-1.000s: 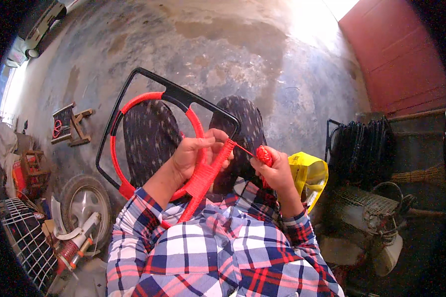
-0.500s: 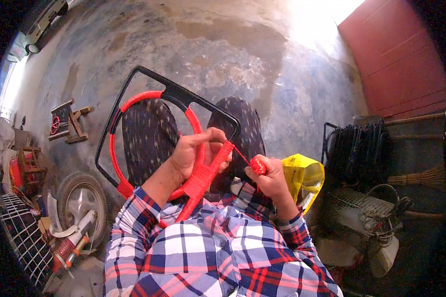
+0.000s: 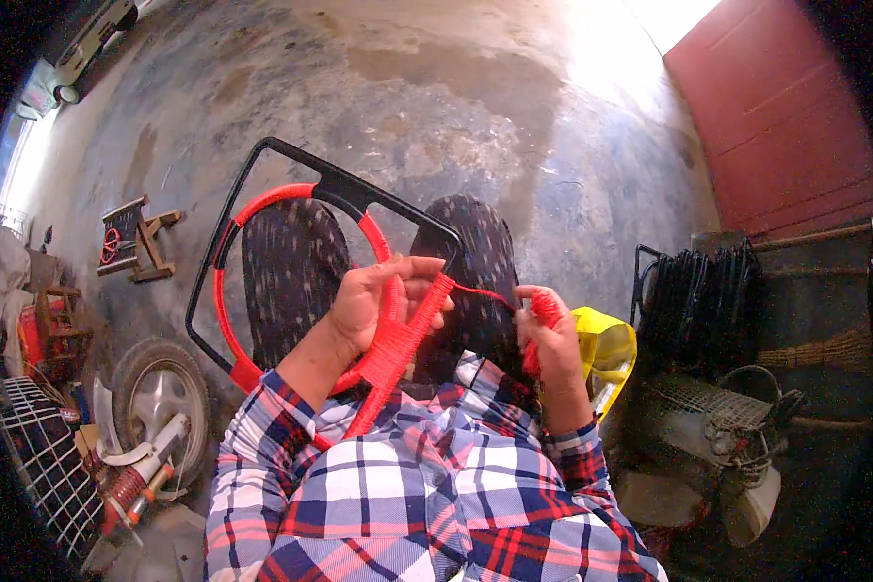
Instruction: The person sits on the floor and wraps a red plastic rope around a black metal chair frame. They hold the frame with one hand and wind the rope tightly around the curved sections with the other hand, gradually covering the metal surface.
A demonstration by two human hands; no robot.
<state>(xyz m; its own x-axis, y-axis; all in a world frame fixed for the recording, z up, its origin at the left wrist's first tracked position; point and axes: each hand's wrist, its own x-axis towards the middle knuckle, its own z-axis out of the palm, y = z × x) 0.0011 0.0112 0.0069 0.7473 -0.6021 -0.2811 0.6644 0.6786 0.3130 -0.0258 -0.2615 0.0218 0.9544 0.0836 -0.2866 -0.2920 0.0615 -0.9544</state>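
Observation:
Across my lap lies a black frame of thin bar, with a ring inside it wrapped in red cord. My left hand is closed around the wrapped frame near its right side, fingers curled behind the bound bar. Tight red windings cover that bar and the joint below it. My right hand, to the right and apart from the frame, grips a small bundle of red cord. A slack strand runs from the bar's upper end to this hand.
A yellow bag stands just right of my right hand. Further right are a stack of black frames and a wire-mesh basket. On the left are a small wooden stool, a wheel and a white grid.
My right hand has moved a little right and turned, showing the cord bundle upright. The strand, taut before, now hangs slack. My left hand and the frame have barely shifted.

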